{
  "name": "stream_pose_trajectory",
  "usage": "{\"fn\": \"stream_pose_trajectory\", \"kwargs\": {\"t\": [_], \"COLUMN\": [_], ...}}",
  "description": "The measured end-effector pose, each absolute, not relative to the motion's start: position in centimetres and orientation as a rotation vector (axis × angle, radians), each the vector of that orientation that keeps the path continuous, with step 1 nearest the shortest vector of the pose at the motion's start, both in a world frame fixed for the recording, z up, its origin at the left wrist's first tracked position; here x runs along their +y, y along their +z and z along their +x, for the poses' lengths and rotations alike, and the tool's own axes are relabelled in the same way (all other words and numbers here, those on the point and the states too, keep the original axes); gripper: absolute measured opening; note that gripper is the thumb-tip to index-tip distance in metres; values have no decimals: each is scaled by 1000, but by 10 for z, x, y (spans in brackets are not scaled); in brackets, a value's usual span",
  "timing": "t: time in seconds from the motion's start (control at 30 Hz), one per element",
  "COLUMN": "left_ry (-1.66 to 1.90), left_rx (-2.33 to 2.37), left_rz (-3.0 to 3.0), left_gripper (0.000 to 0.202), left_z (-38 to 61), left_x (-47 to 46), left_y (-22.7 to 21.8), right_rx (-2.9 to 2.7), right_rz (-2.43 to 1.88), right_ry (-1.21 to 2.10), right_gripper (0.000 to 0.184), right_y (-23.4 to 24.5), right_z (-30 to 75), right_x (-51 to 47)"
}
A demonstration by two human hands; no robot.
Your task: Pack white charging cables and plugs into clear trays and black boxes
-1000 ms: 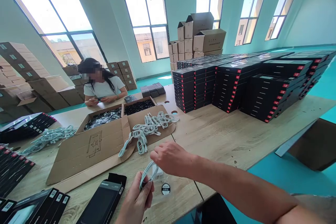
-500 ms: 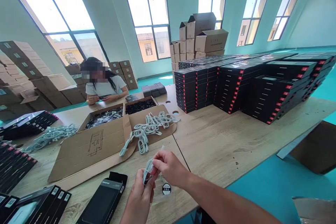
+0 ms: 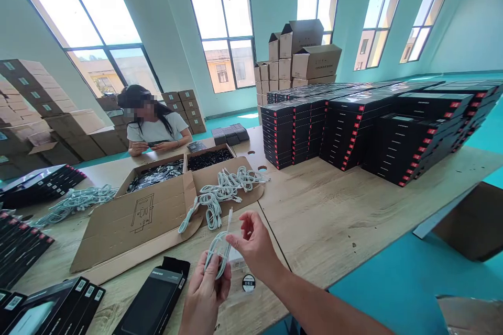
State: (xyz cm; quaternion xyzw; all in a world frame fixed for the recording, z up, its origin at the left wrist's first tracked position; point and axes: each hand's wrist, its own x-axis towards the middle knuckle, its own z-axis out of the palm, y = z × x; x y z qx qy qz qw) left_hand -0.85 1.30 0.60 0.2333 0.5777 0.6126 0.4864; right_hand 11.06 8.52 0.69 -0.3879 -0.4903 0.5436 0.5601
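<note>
A coiled white cable (image 3: 220, 254) is pinched between the thumb and fingers of my left hand (image 3: 206, 288), its plug end pointing up. My right hand (image 3: 255, 246) is close beside the coil, fingers loosely curled and apart from the thumb. The right thumb tip is at the coil's edge; whether it touches cannot be made out. Partly hidden behind my hands is a small white block (image 3: 236, 260) on the table. Below it lies a round black-and-white label (image 3: 249, 283). To the left rests a black box (image 3: 151, 298) with its end flap raised.
More white cables (image 3: 220, 193) lie on a cardboard flap (image 3: 129, 225). Behind are open cartons of small parts (image 3: 157, 175). Stacked black boxes (image 3: 341, 136) fill the table's far right; further black boxes (image 3: 70, 303) stand front left. A co-worker (image 3: 157, 125) sits opposite.
My right hand has loosened from the cable and its fingers have spread. The coil is now more visible in my left hand, with its plug end upright. The white block has come into view.
</note>
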Motion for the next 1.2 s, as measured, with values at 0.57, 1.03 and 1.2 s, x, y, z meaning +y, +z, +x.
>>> {"fn": "stream_pose_trajectory", "kwargs": {"t": [0.57,1.03,1.2], "left_ry": [410,1322,1685], "left_rx": [2089,1762,1205], "left_rz": [1529,964,492], "left_gripper": [35,42,58], "left_z": [-59,-3,10], "left_x": [23,27,25], "left_y": [-1,-39,-42], "right_rx": [-451,-939,-1228], "right_rz": [-640,-849,-861], "right_ry": [1908,1412,1116], "right_gripper": [54,66,62], "right_y": [17,-1,-28], "right_z": [124,118,108], "right_x": [119,105,96]}}
